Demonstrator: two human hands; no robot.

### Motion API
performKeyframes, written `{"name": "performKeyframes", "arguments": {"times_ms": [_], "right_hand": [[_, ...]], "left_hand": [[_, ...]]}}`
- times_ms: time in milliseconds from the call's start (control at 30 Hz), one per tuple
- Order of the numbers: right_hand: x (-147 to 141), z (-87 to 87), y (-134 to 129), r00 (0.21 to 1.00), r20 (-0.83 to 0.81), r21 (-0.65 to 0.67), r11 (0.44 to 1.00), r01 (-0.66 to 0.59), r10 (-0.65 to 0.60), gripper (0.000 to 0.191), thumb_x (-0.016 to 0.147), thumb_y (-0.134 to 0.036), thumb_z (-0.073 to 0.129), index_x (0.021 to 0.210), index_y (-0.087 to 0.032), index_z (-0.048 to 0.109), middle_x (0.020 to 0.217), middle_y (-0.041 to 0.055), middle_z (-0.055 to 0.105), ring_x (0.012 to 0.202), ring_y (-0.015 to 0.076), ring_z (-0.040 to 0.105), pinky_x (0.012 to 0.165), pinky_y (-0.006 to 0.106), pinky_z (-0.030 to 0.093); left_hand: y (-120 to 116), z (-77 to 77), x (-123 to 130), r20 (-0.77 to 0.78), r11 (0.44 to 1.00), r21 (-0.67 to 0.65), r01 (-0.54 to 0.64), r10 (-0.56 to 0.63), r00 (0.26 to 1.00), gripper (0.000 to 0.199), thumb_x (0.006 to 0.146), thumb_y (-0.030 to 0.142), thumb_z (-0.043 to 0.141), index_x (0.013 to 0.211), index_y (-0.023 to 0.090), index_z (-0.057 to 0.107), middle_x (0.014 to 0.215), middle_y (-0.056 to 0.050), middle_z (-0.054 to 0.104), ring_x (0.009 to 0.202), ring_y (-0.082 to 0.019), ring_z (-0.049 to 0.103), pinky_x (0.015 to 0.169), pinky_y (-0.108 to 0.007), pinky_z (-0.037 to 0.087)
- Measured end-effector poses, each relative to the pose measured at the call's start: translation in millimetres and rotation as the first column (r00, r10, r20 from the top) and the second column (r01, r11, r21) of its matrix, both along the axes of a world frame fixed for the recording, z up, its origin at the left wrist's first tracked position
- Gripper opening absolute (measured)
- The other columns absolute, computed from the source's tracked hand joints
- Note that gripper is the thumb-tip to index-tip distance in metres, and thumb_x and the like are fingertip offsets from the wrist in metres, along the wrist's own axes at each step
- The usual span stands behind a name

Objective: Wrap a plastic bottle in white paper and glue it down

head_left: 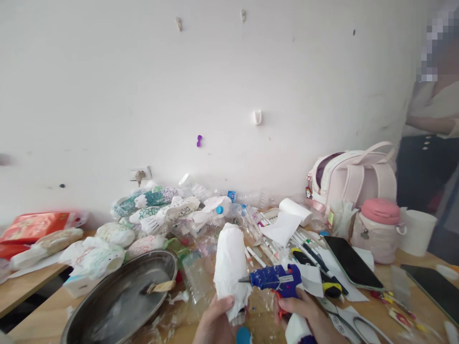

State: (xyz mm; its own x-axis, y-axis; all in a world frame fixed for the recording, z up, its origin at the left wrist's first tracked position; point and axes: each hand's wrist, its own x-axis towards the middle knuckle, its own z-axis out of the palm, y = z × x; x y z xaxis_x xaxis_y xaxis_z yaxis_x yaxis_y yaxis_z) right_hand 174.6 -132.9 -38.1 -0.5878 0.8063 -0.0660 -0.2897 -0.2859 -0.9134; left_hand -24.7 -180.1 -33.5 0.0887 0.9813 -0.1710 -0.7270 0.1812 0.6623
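My left hand (217, 317) is closed around the lower end of a bottle wrapped in white paper (229, 267), which stands roughly upright in front of me. In my right hand (303, 310) is a blue hot glue gun (276, 279), its fingers wrapped around the handle by the orange trigger. The gun's metal nozzle points left and sits at the bottle's right side; whether it touches the paper I cannot tell. Just below, a blue round cap (244, 335) shows at the bottom edge. White paper covers part of the gun's handle end.
A dark oval basin (124, 301) with a brush (161, 286) stands left. Behind lie several paper-covered, painted bottles (158, 196) and clear plastic bottles. Pens, a phone (353, 263), scissors (340, 317), a pink jar (376, 229) and a backpack (358, 177) crowd the right. A person (430, 114) stands far right.
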Motion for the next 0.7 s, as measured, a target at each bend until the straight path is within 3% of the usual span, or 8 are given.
{"name": "performKeyframes", "arguments": {"times_ms": [400,533,700], "right_hand": [[2,5.8,0,0.981,-0.187,0.001,0.998,0.055,-0.054,0.033,0.064,-0.044,0.075,0.063,-0.013,0.063,0.053,0.0032,0.065,0.037,0.0086,0.049,0.037,0.019,0.033],[1,8.2,-5,0.945,-0.302,-0.057,0.992,0.114,-0.126,0.029,0.064,-0.041,0.074,0.064,-0.014,0.063,0.057,0.0024,0.064,0.037,0.0079,0.050,0.039,0.018,0.036],[1,11.0,-13,0.920,-0.328,-0.241,0.961,0.138,-0.215,0.027,0.064,-0.040,0.070,0.064,-0.015,0.059,0.059,0.0042,0.063,0.033,0.0065,0.044,0.029,0.015,0.026]], "left_hand": [[1,2.1,10,-0.236,0.991,0.084,-0.106,0.123,0.964,0.048,0.047,0.013,0.080,0.093,0.017,0.067,0.079,-0.007,0.070,0.068,-0.018,0.059,0.063,-0.028,0.043],[2,-5.7,9,-0.193,0.995,0.088,-0.048,0.064,0.979,0.043,0.046,0.009,0.069,0.088,0.016,0.068,0.072,-0.006,0.070,0.060,-0.018,0.057,0.055,-0.026,0.038],[3,-16.0,5,-0.049,0.990,0.083,0.113,-0.109,0.993,0.040,0.044,0.012,0.053,0.080,0.010,0.071,0.065,-0.009,0.068,0.048,-0.017,0.053,0.048,-0.028,0.035]]}}
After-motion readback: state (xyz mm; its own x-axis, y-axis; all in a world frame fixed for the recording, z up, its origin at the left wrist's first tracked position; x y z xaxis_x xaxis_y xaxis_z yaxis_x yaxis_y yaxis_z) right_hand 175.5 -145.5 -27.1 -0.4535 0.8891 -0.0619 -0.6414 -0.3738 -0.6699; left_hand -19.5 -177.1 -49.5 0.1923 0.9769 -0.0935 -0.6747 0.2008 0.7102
